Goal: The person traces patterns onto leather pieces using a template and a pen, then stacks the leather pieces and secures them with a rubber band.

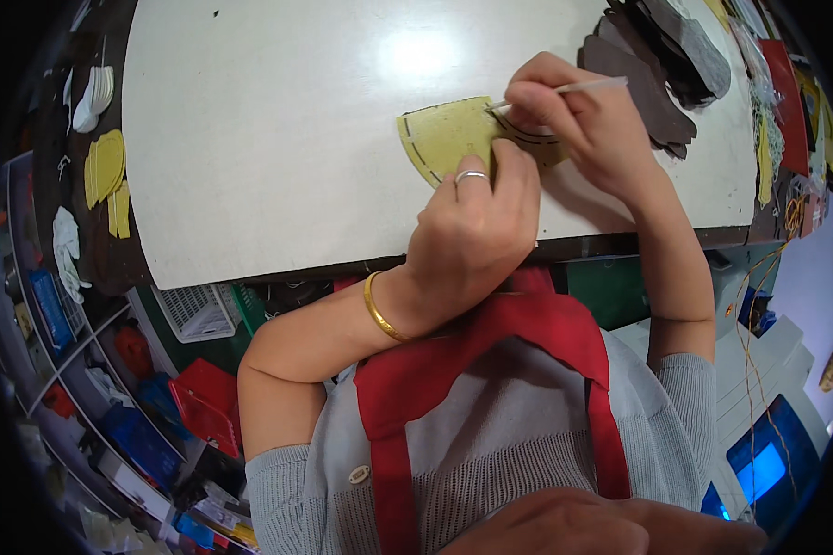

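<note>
A yellow fan-shaped template (pixel 440 134) lies flat on the white table, with black dashed lines or slots along its edges. My left hand (pixel 472 217), with a ring and a gold bangle, is closed, its fingertips pressing the template's near edge down. In my right hand (pixel 592 125), a thin white pen-like stick (pixel 594 85) is pinched, its tip at the template's upper right edge. That hand partly hides the template's right end, where curved dark lines show. Whether another layer lies under the template I cannot tell.
Stacks of dark grey cut pieces (pixel 639 88) lie at the table's far right. To the left are yellow pieces (pixel 106 171), a white glove (pixel 66 245) and white plastic spoons or forks (pixel 94 97). A white basket (pixel 197 313) and a red bin (pixel 205 404) stand below the table's left side.
</note>
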Tool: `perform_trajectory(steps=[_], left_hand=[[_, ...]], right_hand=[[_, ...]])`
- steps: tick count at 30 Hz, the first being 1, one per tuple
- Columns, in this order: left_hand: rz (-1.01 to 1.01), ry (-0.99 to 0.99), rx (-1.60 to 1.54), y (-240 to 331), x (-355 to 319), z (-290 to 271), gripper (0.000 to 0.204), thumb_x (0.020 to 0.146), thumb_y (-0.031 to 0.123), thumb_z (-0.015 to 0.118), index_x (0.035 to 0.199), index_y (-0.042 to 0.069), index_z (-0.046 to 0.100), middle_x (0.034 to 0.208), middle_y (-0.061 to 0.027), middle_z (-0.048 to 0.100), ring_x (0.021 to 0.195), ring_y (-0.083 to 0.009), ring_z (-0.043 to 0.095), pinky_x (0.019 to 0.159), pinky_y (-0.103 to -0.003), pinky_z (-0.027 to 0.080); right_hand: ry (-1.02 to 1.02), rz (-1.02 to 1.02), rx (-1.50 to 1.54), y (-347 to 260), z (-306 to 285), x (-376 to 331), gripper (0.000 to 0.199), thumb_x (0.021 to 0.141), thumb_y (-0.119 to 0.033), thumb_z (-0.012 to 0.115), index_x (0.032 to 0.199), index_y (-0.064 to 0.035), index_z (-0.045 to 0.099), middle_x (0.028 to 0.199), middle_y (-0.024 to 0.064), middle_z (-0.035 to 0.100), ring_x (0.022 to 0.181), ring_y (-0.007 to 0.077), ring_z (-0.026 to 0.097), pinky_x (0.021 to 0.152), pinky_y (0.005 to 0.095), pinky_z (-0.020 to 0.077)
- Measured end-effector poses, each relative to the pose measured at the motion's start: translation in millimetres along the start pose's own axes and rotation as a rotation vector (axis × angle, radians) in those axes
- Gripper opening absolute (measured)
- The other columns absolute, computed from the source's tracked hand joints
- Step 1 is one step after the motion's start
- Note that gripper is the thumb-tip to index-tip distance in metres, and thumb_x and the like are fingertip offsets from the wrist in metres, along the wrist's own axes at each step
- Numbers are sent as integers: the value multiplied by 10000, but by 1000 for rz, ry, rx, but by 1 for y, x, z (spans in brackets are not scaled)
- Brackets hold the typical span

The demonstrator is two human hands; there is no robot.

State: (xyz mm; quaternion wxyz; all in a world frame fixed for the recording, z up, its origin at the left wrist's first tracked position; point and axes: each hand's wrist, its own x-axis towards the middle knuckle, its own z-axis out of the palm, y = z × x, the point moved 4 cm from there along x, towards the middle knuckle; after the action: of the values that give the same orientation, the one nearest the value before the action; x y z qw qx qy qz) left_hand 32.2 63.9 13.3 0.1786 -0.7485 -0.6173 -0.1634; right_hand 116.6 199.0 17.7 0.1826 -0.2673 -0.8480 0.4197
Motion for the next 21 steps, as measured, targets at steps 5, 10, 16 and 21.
perform_trajectory(steps=[5, 10, 16, 21], left_hand=[[3, -70, 15, 3, 1, 3, 231, 802, 110, 627, 994, 15, 713, 995, -104, 679, 653, -157, 482, 527, -236, 440], [30, -93, 9, 3, 5, 0, 261, 811, 127, 643, 1053, 84, 731, 975, -79, 672, 648, -154, 478, 516, -229, 430], [63, -99, 40, -1, 7, 2, 267, 811, 136, 647, 1065, 105, 726, 973, -63, 662, 646, -157, 483, 505, -233, 435], [76, -40, -136, -15, 8, -1, 58, 787, 115, 640, 836, 98, 613, 802, -51, 527, 649, -181, 521, 488, -268, 455]], right_hand=[[140, -179, -412, -6, -6, -25, 248, 986, -302, 667, 864, -87, 643, 717, 77, 648, 645, 299, 654, 556, 382, 503], [164, -126, -522, 3, -38, -54, 226, 978, -257, 687, 861, -79, 612, 691, 85, 618, 628, 299, 643, 553, 398, 490], [212, -23, -305, -3, -31, -38, 213, 1016, -227, 616, 930, -33, 631, 760, 119, 646, 712, 339, 657, 639, 418, 517], [-55, 188, -601, -18, -9, -21, 244, 897, -287, 722, 947, -53, 674, 853, 146, 709, 871, 352, 694, 731, 472, 552]])
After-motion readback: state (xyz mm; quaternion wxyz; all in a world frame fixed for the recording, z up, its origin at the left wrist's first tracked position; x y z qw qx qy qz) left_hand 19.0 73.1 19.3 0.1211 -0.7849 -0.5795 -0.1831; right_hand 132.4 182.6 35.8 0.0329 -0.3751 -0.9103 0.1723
